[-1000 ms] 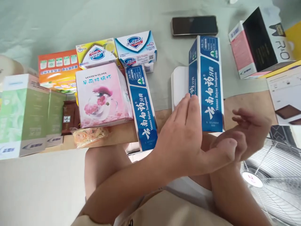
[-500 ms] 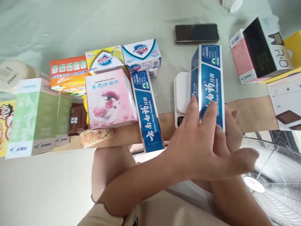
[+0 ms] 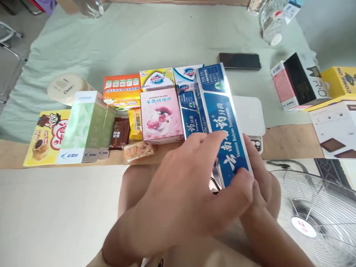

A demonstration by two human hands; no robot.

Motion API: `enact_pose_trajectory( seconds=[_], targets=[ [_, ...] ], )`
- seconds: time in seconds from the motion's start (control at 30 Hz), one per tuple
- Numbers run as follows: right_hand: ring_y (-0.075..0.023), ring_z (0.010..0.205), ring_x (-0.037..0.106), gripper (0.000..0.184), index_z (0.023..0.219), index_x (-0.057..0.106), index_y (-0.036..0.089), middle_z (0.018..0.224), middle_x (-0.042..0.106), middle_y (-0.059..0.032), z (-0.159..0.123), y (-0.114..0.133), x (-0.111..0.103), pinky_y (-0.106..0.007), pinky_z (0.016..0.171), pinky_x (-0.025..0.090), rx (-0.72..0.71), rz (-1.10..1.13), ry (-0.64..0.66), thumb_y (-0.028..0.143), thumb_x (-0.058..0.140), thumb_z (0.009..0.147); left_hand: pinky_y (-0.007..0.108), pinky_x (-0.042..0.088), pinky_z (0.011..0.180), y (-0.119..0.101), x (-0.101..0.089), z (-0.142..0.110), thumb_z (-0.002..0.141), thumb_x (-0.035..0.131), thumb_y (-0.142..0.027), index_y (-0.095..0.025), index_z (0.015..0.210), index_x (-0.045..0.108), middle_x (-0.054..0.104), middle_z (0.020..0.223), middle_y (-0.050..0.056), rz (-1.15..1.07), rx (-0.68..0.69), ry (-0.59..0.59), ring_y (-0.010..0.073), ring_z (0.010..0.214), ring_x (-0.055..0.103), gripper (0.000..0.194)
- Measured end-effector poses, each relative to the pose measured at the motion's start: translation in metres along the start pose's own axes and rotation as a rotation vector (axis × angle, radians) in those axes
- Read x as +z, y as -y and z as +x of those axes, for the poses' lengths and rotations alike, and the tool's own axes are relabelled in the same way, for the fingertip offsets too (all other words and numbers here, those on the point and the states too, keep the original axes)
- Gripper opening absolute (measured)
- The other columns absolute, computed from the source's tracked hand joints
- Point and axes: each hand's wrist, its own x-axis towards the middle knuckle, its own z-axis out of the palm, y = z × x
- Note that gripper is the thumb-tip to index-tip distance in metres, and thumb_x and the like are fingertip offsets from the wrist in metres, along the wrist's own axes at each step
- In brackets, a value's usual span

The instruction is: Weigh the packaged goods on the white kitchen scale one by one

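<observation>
A blue toothpaste box (image 3: 219, 107) is held tilted between my two hands, its far end overlapping a second toothpaste box (image 3: 191, 115) and a blue-and-white soap box (image 3: 183, 72). My left hand (image 3: 191, 185) lies across its near part, fingers on the left side and thumb on the near end. From the right, my right hand (image 3: 263, 181) grips the side, its fingers partly hidden behind the box and my left hand. To the right of the held box is a white kitchen scale (image 3: 250, 115), partly covered. A pink glass-cup box (image 3: 161, 118) stands left of the second toothpaste box.
Left along the table edge are a yellow snack box (image 3: 46, 137), green-white boxes (image 3: 83, 129), brown (image 3: 120, 133) and yellow packets, and an orange pack (image 3: 122, 89). A phone (image 3: 239, 61), bottle (image 3: 274, 26) and black-pink box (image 3: 300, 81) lie right. A fan (image 3: 314, 218) stands below.
The view has shifted, showing more of the table. The held toothpaste box has moved left off the scale toward the other toothpaste box and tilted. My left thumb has closed onto it.
</observation>
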Motion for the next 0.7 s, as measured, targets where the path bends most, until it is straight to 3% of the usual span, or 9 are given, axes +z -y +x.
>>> enact_pose_trajectory(
  seconds=[0.17, 0.23, 0.33, 0.43, 0.57, 0.7],
  targets=[
    [-0.0308, 0.156, 0.051, 0.055, 0.163, 0.045, 0.039, 0.17, 0.049, 0.0018, 0.006, -0.01, 0.028, -0.062, 0.129, 0.047, -0.001, 0.111, -0.018, 0.036, 0.049, 0.108, 0.046, 0.062, 0.083, 0.024, -0.008, 0.008, 0.101, 0.054, -0.052, -0.031, 0.126, 0.065, 0.077, 0.118, 0.001, 0.056, 0.016, 0.053, 0.0258, 0.098, 0.075, 0.035],
    [-0.031, 0.156, 0.051, 0.058, 0.165, 0.043, 0.036, 0.171, 0.047, -0.0013, 0.006, -0.013, 0.029, -0.06, 0.128, 0.049, 0.013, 0.068, -0.009, 0.034, 0.05, 0.108, 0.045, 0.061, 0.078, 0.026, -0.011, 0.008, 0.101, 0.053, -0.051, -0.03, 0.125, 0.065, 0.076, 0.111, 0.001, 0.076, -0.011, 0.099, 0.0254, 0.09, 0.074, 0.034],
    [-0.033, 0.157, 0.049, 0.062, 0.165, 0.043, 0.036, 0.171, 0.046, -0.0016, 0.01, -0.017, 0.025, -0.059, 0.127, 0.05, -0.118, -0.113, 0.029, 0.031, 0.056, 0.104, 0.046, 0.06, 0.075, 0.023, -0.016, 0.003, 0.1, 0.053, -0.049, -0.029, 0.123, 0.066, 0.074, 0.111, 0.003, 0.115, -0.038, 0.112, 0.0261, 0.089, 0.072, 0.033],
    [-0.0342, 0.159, 0.046, 0.066, 0.164, 0.043, 0.039, 0.172, 0.046, -0.0002, 0.016, -0.024, 0.02, -0.058, 0.129, 0.047, -0.218, -0.214, 0.085, 0.035, 0.061, 0.101, 0.047, 0.061, 0.081, 0.023, -0.021, -0.002, 0.099, 0.056, -0.049, -0.028, 0.119, 0.068, 0.071, 0.117, 0.005, 0.111, -0.01, 0.031, 0.0273, 0.099, 0.071, 0.031],
    [-0.0301, 0.153, 0.054, 0.073, 0.168, 0.033, 0.038, 0.166, 0.053, -0.0024, 0.02, -0.034, 0.021, -0.047, 0.115, 0.061, -0.123, 0.01, 0.151, 0.051, 0.059, 0.101, 0.048, 0.059, 0.101, 0.035, -0.019, 0.011, 0.101, 0.055, -0.042, -0.028, 0.125, 0.068, 0.071, 0.122, 0.006, 0.098, 0.07, -0.143, 0.0278, 0.118, 0.066, 0.03],
    [-0.0321, 0.149, 0.058, 0.077, 0.169, 0.03, 0.038, 0.165, 0.053, -0.0051, 0.022, -0.039, 0.026, -0.05, 0.115, 0.06, -0.085, 0.129, 0.21, 0.058, 0.058, 0.1, 0.057, 0.04, 0.129, 0.053, -0.009, 0.031, 0.1, 0.056, -0.035, -0.025, 0.131, 0.067, 0.065, 0.144, 0.01, 0.205, 0.105, -0.192, 0.0337, 0.149, 0.05, 0.034]
  ],
)
